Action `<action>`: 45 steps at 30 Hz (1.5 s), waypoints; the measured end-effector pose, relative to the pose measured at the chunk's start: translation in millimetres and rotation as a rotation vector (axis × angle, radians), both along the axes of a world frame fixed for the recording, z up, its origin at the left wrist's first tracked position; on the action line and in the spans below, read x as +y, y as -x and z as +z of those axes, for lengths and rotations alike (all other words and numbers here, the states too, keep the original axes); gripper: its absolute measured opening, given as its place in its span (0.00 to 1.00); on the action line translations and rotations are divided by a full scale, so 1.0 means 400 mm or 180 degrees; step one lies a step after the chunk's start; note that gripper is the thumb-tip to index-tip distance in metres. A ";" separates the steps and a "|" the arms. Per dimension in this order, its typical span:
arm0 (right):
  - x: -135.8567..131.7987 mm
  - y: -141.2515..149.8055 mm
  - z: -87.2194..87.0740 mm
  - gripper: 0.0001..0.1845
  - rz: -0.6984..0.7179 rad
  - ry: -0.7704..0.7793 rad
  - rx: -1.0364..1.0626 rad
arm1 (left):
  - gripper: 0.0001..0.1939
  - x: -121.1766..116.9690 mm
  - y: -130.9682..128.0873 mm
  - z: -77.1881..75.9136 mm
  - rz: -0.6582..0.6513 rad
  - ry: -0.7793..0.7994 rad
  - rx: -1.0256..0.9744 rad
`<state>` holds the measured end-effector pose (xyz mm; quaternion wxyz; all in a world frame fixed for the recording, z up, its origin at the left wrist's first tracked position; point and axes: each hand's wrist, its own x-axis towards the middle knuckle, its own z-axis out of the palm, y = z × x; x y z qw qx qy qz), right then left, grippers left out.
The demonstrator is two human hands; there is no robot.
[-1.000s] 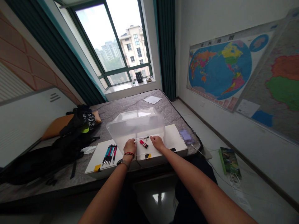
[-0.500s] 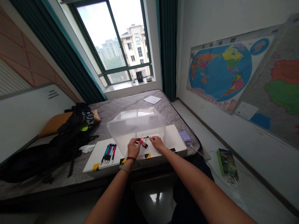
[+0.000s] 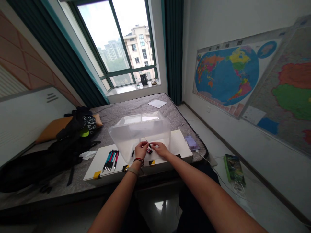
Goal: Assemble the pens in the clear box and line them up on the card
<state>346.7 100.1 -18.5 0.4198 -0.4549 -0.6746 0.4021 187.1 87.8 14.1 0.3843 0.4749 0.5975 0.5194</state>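
Note:
My left hand (image 3: 141, 150) is closed in a pinch on a thin pen refill (image 3: 146, 139), whose pale end sticks up past the fingertips. Fingertip to fingertip with it, my right hand (image 3: 159, 149) pinches a small black pen part (image 3: 150, 146). Just below the fingers, red and black pen pieces (image 3: 149, 151) lie on the white box (image 3: 181, 144), partly covered by my left hand. A dark pen piece (image 3: 132, 154) rests left of that hand. Farther left, several assembled pens (image 3: 111, 160) with blue, red and black barrels lie side by side.
A clear plastic bin (image 3: 138, 131) stands on its side behind my hands, opening toward me. Black bags (image 3: 70, 139) and a tissue (image 3: 87, 155) are on the mattress at left. A blurred purple device (image 3: 191, 142) with a white cable lies right.
My right hand has shifted left, with the black part, to meet my left hand. The left hand has turned slightly, and a dark pen piece now shows beside it.

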 end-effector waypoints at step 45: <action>0.013 0.003 -0.016 0.15 -0.0232 0.0821 0.0597 | 0.11 -0.032 0.070 0.078 -0.0852 -0.1257 0.3129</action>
